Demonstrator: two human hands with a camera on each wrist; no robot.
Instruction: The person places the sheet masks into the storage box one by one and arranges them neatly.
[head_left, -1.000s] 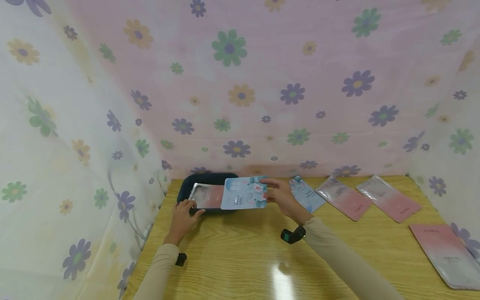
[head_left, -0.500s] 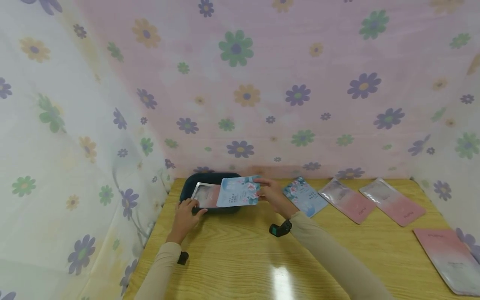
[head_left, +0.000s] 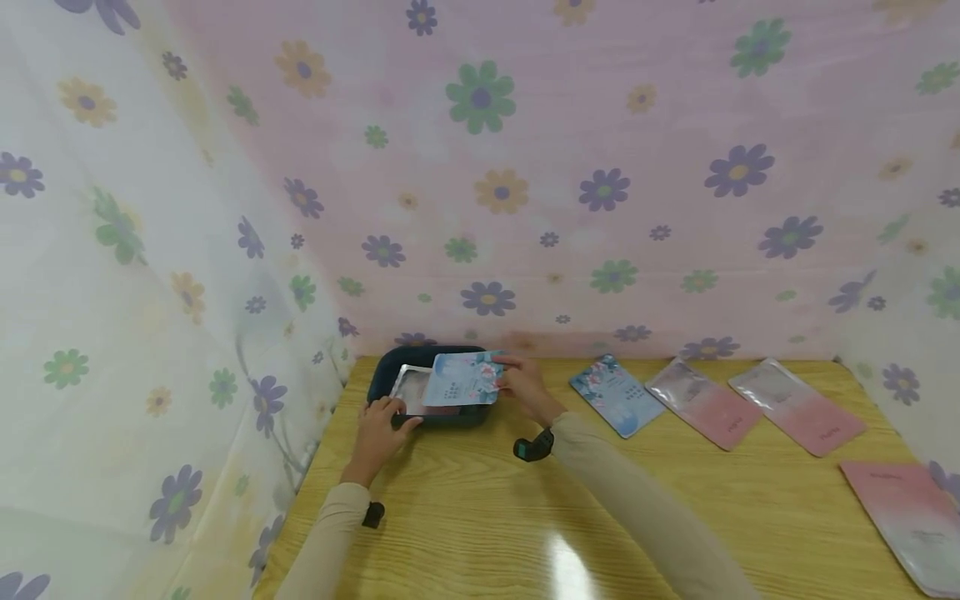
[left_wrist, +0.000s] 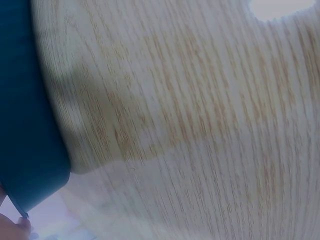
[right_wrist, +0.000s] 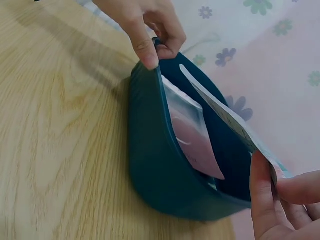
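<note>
My left hand (head_left: 377,437) grips the near left rim of a dark teal plastic bin (right_wrist: 150,145), with the thumb outside and the fingers over the edge. Pinched in my right hand (head_left: 527,387) is a light blue floral face mask packet (head_left: 465,379), held by its right end above the bin opening. In the right wrist view the packet tilts, its far end reaching down over the opening. Inside the bin leans a pink and silver mask packet (right_wrist: 192,135), partly covered by the blue one in the head view.
To the right on the wooden table (head_left: 465,517) lie another blue floral packet (head_left: 617,396) and two pink and silver packets, the left one (head_left: 705,404) beside the right one (head_left: 797,407). A further pink packet (head_left: 907,521) lies at the right edge. Flowered cloth (head_left: 555,208) hangs behind.
My right hand has moved left with the blue packet, bringing it farther over the bin. The other blue packet on the table has come into full view. My left hand stays on the rim.
</note>
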